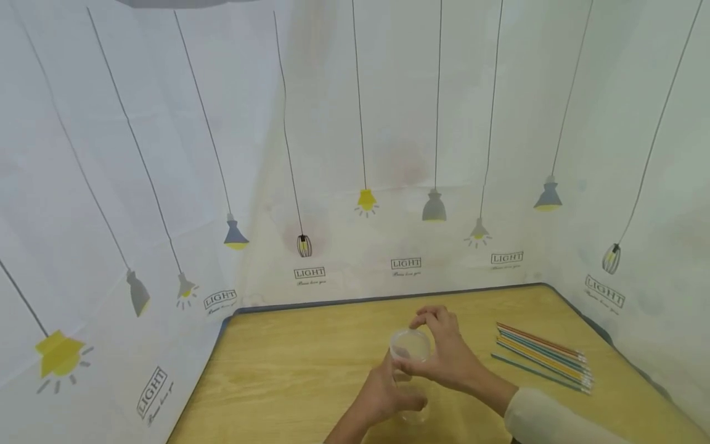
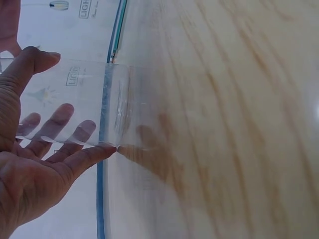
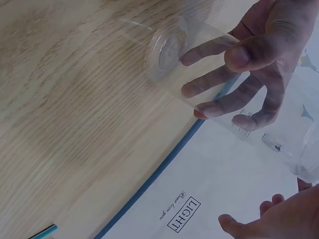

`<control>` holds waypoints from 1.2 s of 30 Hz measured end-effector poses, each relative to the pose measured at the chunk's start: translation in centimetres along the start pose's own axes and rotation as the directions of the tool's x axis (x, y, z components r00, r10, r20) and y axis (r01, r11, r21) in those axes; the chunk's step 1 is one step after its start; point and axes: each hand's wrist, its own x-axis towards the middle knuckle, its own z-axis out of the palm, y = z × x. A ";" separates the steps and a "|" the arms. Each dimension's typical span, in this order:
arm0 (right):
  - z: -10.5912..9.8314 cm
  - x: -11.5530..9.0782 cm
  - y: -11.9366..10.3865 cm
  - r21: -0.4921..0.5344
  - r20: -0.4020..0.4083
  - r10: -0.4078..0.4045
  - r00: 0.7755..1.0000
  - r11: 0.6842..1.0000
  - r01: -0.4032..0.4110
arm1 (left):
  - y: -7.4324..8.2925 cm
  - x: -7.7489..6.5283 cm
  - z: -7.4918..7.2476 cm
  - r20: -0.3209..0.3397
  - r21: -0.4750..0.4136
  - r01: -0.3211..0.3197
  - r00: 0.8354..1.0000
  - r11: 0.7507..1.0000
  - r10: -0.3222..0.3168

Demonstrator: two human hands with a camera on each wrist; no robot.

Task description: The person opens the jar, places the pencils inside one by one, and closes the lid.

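Head view gives me both hands on one clear plastic cup [image 1: 409, 345], held mouth up at the near side of the worktop [image 1: 288, 357], with the pencils [image 1: 540, 357] lying in a loose bundle to its right, well apart from it. From my remote seat I see the left hand [image 1: 381, 394] wrapped around the cup's body; the left wrist feed shows me its spread fingers through the see-through wall. The right hand [image 1: 448, 348] grasps the rim, thumb on the near edge and a fingertip on the far one. I judge the step in hand to be steadying and placing the cup, since neither hand touches a pencil and I see none inside. The base comes so close to the wood that I cannot tell whether it rests there or hangs just above. To my mind the next move calls for settling that base flat, with the left hand as anchor and only a light squeeze, because the thin wall could buckle; I would want the cup stable before the right hand lets go of the rim.
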 end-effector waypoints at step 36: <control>-0.7 -0.2 -0.9 0.071 0.109 0.118 0.987 0.990 -0.126 | -0.6 0.0 0.2 0.010 -0.057 0.012 1.000 0.998 -0.011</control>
